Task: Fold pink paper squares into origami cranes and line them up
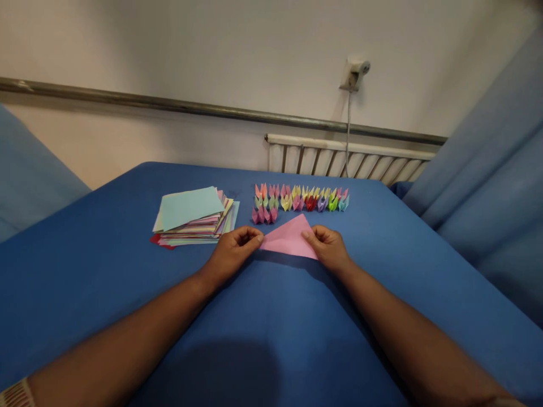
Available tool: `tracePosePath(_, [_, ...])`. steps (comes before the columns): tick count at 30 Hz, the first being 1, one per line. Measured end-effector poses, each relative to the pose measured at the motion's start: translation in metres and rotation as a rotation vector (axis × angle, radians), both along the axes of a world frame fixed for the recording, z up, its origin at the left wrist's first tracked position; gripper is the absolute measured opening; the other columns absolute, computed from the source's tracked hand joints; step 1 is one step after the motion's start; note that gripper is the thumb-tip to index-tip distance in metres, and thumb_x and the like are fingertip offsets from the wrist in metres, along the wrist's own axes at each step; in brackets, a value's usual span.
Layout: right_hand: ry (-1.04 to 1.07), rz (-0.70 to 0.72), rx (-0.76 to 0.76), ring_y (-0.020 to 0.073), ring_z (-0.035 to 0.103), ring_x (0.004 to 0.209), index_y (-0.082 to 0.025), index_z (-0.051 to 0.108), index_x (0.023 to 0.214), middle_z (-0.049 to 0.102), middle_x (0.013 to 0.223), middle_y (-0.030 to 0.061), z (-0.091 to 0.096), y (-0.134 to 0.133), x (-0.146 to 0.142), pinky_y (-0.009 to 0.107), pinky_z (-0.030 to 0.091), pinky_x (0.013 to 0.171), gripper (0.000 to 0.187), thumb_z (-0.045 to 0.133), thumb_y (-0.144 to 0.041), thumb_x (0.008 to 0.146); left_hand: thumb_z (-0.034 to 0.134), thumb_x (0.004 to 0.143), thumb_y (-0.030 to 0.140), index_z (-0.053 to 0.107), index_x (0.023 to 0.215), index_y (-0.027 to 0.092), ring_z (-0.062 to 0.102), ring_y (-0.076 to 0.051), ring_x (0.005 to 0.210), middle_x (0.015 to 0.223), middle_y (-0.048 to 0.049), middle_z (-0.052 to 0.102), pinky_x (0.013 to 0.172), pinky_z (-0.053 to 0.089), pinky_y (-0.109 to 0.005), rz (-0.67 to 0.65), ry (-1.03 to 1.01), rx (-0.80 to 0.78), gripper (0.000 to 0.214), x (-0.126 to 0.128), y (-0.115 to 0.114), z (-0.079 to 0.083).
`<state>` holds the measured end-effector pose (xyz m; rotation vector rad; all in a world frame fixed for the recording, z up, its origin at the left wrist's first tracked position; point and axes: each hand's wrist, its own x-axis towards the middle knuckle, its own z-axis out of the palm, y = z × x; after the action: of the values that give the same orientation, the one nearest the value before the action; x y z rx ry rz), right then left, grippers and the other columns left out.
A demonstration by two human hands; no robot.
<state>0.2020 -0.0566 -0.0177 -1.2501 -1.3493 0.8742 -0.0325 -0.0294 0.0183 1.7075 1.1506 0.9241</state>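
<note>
A pink sheet of origami paper (287,237), folded into a triangle, is held between my two hands above the blue table surface. My left hand (238,247) pinches its left corner between thumb and forefinger. At the other end, my right hand (331,247) grips the right side, thumb on top and the fingers partly hidden behind the paper. The triangle's peak points away from me. Just beyond it stand rows of small folded paper figures (310,202) in red, yellow, pink, green, purple and blue.
To the left lies an untidy stack of coloured paper (193,209), light blue on top. Behind the blue-covered table (271,316) are a metal rail (182,105), a radiator (322,158) and a wall socket (353,75) with a cable. Blue curtains (487,186) hang at both sides.
</note>
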Motion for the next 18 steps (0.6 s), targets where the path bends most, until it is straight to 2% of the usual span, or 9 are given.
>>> tracePosePath(3, [-0.078,0.078,0.009,0.009,0.032,0.052,-0.019,0.048,0.058,0.037,0.056,-0.0052,0.001,-0.005,-0.007,0.023,0.027,0.049,0.038,0.059,-0.049,0.079,0.066,0.073,0.047,0.065,0.091,0.016,0.057,-0.014,0.07,0.079,-0.0016,0.065,0.063,0.044,-0.024,-0.109,0.037,-0.057,0.036,0.0,-0.001,0.0])
tracePosePath(5, [-0.094,0.144,-0.007,0.0087,0.035,0.053,-0.019,0.049,0.06,0.04,0.057,-0.0053,0.002,-0.008,-0.01,0.022,0.029,0.05,0.036,0.06,-0.048,0.078,0.064,0.075,0.048,0.065,0.082,0.015,0.052,-0.012,0.062,0.07,0.0006,0.061,0.055,0.039,-0.022,-0.165,0.093,-0.091,0.034,0.0,-0.003,0.0])
tracePosePath(8, [-0.019,0.302,-0.126,0.0081,0.042,0.053,-0.018,0.054,0.07,0.048,0.062,-0.0056,0.001,-0.008,-0.01,0.021,0.035,0.05,0.032,0.069,-0.047,0.07,0.059,0.077,0.05,0.06,0.07,0.015,0.045,-0.011,0.056,0.061,0.003,0.054,0.05,0.033,-0.021,-0.147,0.182,-0.046,0.036,-0.001,-0.003,-0.001])
tracePosePath(11, [0.028,0.412,-0.279,0.0081,0.045,0.048,-0.018,0.054,0.079,0.052,0.062,-0.0063,-0.005,-0.003,-0.005,0.022,0.039,0.047,0.036,0.072,-0.045,0.065,0.056,0.079,0.05,0.061,0.071,0.016,0.046,-0.012,0.057,0.063,0.0028,0.055,0.051,0.034,-0.022,-0.106,0.275,0.029,0.035,-0.003,0.001,-0.004])
tracePosePath(12, [0.007,0.4,-0.301,0.008,0.044,0.046,-0.018,0.053,0.079,0.051,0.06,-0.0069,-0.007,0.0,-0.002,0.022,0.038,0.045,0.034,0.071,-0.044,0.066,0.053,0.08,0.051,0.061,0.073,0.016,0.047,-0.013,0.059,0.064,0.0026,0.056,0.052,0.035,-0.023,-0.099,0.316,0.051,0.036,-0.003,0.002,-0.005])
tracePosePath(14, [-0.103,0.288,-0.287,0.0081,0.043,0.044,-0.019,0.055,0.079,0.049,0.056,-0.0078,-0.011,0.005,0.005,0.021,0.036,0.044,0.026,0.067,-0.04,0.071,0.049,0.082,0.051,0.062,0.076,0.017,0.052,-0.015,0.062,0.067,0.0018,0.059,0.056,0.036,-0.024,-0.09,0.409,0.102,0.037,-0.004,0.005,-0.007])
tracePosePath(18, [-0.544,-0.034,-0.185,0.0118,0.051,0.053,-0.019,0.062,0.083,0.055,0.059,-0.0038,-0.006,0.009,0.017,0.023,0.036,0.051,0.015,0.062,-0.033,0.078,0.044,0.086,0.049,0.065,0.083,0.019,0.058,-0.019,0.07,0.076,-0.0009,0.066,0.061,0.038,-0.027,-0.086,0.598,0.208,0.037,-0.004,0.01,-0.011])
